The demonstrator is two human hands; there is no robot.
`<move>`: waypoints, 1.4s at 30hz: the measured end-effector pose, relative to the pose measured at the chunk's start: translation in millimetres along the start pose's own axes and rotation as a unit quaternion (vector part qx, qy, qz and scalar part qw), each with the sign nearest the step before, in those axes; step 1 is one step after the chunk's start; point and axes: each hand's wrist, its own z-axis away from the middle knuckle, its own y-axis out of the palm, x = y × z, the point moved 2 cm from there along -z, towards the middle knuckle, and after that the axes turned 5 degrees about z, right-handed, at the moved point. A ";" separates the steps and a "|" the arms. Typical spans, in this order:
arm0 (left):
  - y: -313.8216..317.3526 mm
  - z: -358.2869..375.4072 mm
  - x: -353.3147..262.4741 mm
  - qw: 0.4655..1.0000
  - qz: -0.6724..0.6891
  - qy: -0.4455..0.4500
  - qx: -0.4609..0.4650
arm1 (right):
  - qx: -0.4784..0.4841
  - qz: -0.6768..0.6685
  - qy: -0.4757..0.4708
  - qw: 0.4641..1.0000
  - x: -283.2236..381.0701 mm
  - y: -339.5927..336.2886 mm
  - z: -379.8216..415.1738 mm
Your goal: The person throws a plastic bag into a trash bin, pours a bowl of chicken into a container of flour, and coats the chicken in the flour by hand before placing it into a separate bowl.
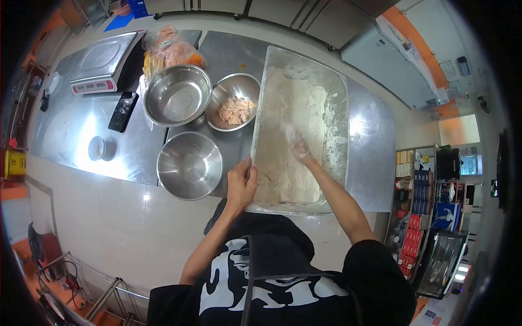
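Observation:
A large rectangular metal tray (265, 70) holds a layer of pale, flour-like powder (288, 174), with patchy bare spots along its right side. My left hand (242, 183) grips the tray's left rim near the front corner, fingers wrapped at the edge. Inside the tray, my right hand (297, 145) is over the powder, its fingers whitened and smeared by motion. Left of the tray, a steel bowl (237, 80) contains shredded pinkish-beige pieces (236, 111). Close to my left hand stands another steel bowl (190, 165) with nothing visible in it.
A third, larger steel bowl (178, 95) sits behind, beside plastic bags of orange food (173, 51). Farther left on the steel table (60, 125) are a digital scale (103, 60), a black phone (123, 111) and a small cup (101, 148). Stocked shelves (416, 201) stand at the right.

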 end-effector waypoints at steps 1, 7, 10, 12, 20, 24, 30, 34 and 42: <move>-1.4 -1.7 -1.9 1.000 0.001 0.002 -0.003 | -0.003 0.001 0.002 1.000 17.5 8.7 9.4; -3.5 -4.1 -15.4 0.999 -0.032 -0.015 0.031 | 0.507 -0.655 0.273 0.489 107.2 86.7 25.3; -3.0 -5.8 -17.1 0.998 -0.038 -0.037 0.039 | 0.492 -0.643 0.349 0.471 138.7 104.5 -5.8; -3.7 -5.2 -11.3 0.996 -0.033 -0.062 0.051 | 0.584 -0.613 0.387 0.366 146.8 113.6 -28.0; -3.2 -4.5 -12.1 0.994 -0.046 -0.084 0.060 | 0.421 -0.733 0.143 0.515 298.6 99.2 20.3; -0.8 0.9 -3.3 0.996 -0.027 -0.069 0.040 | 0.341 -0.768 0.441 0.316 203.8 78.3 -82.2; -3.1 -3.3 -10.3 0.995 -0.039 -0.080 0.047 | 0.363 -0.697 0.187 0.589 204.3 93.9 -101.9; -3.4 0.1 -1.7 0.993 -0.049 -0.096 0.054 | 0.280 -0.801 0.175 0.500 195.8 90.8 -103.0; -4.7 -0.1 -4.4 0.985 -0.071 -0.133 0.085 | 0.189 0.146 0.153 0.959 167.7 91.8 -143.5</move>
